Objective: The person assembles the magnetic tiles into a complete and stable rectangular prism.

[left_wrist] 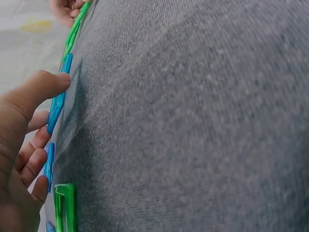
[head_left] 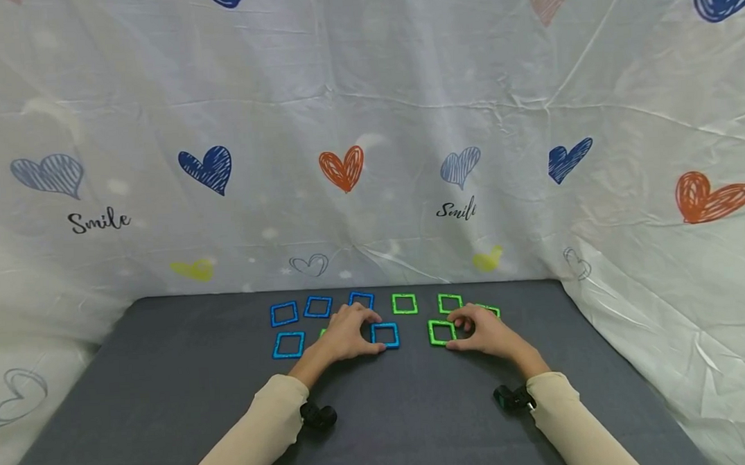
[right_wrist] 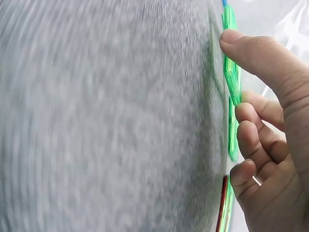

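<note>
Between the thumb and fingers of my left hand (head_left: pixel 346 334) is a blue square magnetic-tile frame (head_left: pixel 397 335), pinched by its near and far edges. The left wrist view shows this blue frame (left_wrist: pixel 58 107) tilted, with a shadow on the cloth beside it. My right hand (head_left: pixel 488 333) pinches a green square frame (head_left: pixel 431 332) in the same way. In the right wrist view, the thumb presses one edge of the green frame (right_wrist: pixel 231 77) and a fingertip meets the other. A gap separates the two held frames in the head view.
On the dark grey table (head_left: pixel 380 412), a back row has blue frames (head_left: pixel 273 316) to the left and green frames (head_left: pixel 394 305) to the right. Another blue frame (head_left: pixel 276 345) lies front left. My left hand mostly hides a green frame (head_left: pixel 323 332). A heart-printed curtain (head_left: pixel 398 245) hangs behind.
</note>
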Motion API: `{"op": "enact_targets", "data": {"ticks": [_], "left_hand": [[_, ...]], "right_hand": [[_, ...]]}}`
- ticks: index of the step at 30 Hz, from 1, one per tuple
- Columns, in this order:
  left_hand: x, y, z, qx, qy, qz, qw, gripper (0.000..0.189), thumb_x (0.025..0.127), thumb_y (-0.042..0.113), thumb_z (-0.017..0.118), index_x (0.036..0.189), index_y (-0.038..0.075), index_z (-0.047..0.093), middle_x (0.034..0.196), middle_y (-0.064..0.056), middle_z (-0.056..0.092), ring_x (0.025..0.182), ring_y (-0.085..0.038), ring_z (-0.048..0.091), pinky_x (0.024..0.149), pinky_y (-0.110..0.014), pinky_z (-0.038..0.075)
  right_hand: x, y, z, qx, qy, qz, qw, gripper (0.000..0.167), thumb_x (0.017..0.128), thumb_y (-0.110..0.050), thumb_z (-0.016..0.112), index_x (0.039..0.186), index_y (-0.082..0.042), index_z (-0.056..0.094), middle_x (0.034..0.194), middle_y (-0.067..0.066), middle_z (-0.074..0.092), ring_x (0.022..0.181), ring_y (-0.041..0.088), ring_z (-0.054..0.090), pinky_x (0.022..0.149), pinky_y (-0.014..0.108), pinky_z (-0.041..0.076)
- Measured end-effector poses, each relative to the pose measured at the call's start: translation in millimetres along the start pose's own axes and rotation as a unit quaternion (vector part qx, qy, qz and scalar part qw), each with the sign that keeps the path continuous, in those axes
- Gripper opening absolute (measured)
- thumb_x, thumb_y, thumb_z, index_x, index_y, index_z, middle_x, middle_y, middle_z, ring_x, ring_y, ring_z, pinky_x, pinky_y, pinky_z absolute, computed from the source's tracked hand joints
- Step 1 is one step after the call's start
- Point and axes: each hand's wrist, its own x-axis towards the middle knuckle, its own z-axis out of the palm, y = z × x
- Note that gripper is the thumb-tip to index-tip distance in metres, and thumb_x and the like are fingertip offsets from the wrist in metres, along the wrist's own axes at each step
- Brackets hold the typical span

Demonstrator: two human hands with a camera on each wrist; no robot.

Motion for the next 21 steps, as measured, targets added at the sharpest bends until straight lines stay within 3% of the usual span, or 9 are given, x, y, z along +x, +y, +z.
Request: {"op": "enact_targets", "data": {"ticks": [21], "left_hand": [[3.8,6.4,1.8,-0.004,-0.001,0.012,0.9999,0.050,0.083,0.041,0.085,0.123,0.014,0.072,0.116,-0.004,0.059,0.109,-0.029,0.050,0.092,-0.053,0.040]], "right_hand": [[14.7,-26,17,0.001,-0.011,0.010,0.9999,0.051,0.081,-0.033,0.089,0.118,-0.005,0.070,0.099,-0.002,0.060,0.083,0.015,0.053,0.076,0.038,0.048]]}}
